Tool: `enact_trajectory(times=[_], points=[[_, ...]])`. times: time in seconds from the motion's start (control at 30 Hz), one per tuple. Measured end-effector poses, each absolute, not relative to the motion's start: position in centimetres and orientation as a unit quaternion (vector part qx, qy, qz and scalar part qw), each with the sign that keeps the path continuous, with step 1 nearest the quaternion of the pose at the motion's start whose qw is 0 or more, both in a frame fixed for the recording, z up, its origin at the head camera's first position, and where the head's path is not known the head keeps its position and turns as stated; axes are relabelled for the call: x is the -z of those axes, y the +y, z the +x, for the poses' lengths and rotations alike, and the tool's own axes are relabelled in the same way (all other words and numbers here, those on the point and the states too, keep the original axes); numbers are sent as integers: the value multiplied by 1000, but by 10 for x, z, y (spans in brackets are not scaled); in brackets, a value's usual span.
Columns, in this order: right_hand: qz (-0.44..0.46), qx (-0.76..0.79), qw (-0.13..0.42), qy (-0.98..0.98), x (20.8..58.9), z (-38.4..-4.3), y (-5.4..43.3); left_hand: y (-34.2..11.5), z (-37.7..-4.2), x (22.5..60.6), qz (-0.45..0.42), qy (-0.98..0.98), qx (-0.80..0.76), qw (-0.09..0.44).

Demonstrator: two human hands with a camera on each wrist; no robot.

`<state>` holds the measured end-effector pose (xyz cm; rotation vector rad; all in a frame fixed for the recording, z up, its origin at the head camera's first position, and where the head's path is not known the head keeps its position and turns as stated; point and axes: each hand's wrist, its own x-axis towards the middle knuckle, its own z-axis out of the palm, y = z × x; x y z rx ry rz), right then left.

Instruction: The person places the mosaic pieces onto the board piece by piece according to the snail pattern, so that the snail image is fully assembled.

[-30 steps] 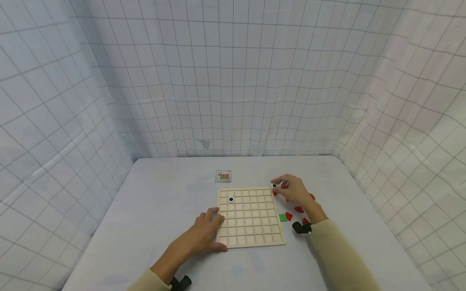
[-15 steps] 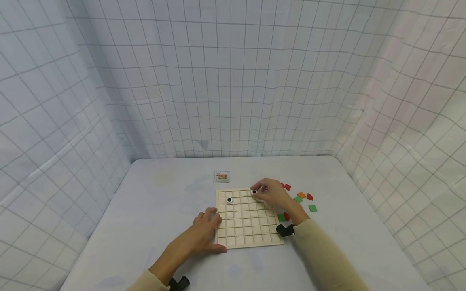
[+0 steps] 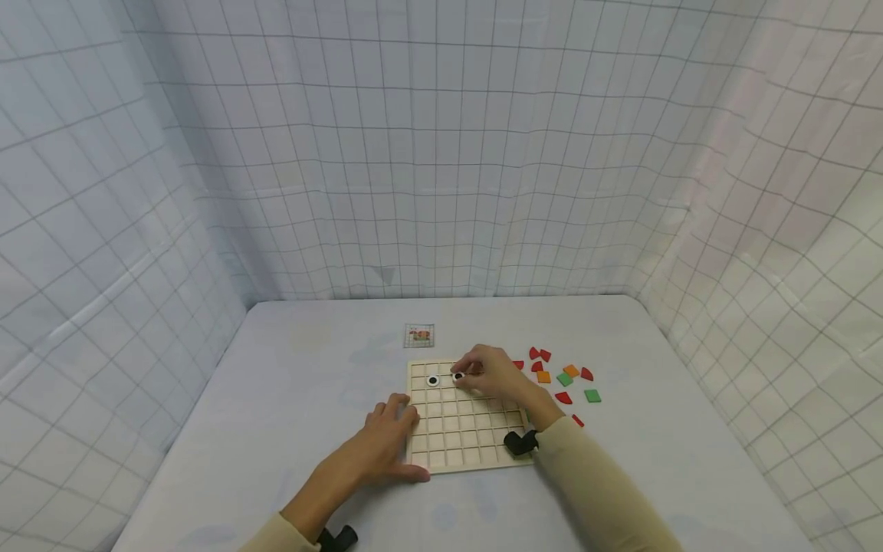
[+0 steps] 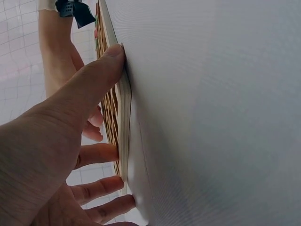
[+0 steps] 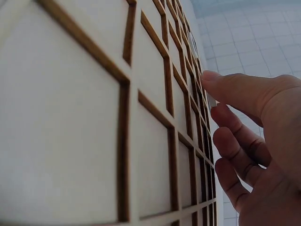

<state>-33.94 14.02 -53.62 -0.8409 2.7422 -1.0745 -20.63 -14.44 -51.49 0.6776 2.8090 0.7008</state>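
A pale wooden grid board [image 3: 455, 441] lies flat on the table. My left hand [image 3: 386, 443] rests at its left side, fairly straight fingers along the left edge and the thumb at the near left corner; the left wrist view shows the thumb [image 4: 110, 59] against the rim. Over the board's upper rows, my right hand [image 3: 495, 372] pinches a white eye piece [image 3: 458, 377] with a black dot between thumb and fingertips. A matching eye piece [image 3: 432, 381] sits in a cell to its left. In the right wrist view the thumb [image 5: 235, 87] comes close over the grid.
Several loose pieces lie right of the board, among them a red quarter-round [image 3: 563, 398], an orange square [image 3: 543, 377] and a green square [image 3: 592, 395]. Behind the board is a small picture card [image 3: 418, 335]. White gridded curtains [image 3: 441, 192] enclose the table.
My right hand has moved left from the loose pieces to the board's upper rows, carrying the eye piece. The left hand has stayed at the board's edge.
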Motion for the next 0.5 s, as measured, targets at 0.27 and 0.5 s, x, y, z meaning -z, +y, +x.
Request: enact_trajectory(times=[0.27, 0.5], points=[[-260, 352, 25, 899, 540, -338, 131, -145, -208, 515, 232, 941, -232, 79], [-295, 339, 13, 893, 537, -334, 134, -144, -207, 515, 228, 944, -225, 82]])
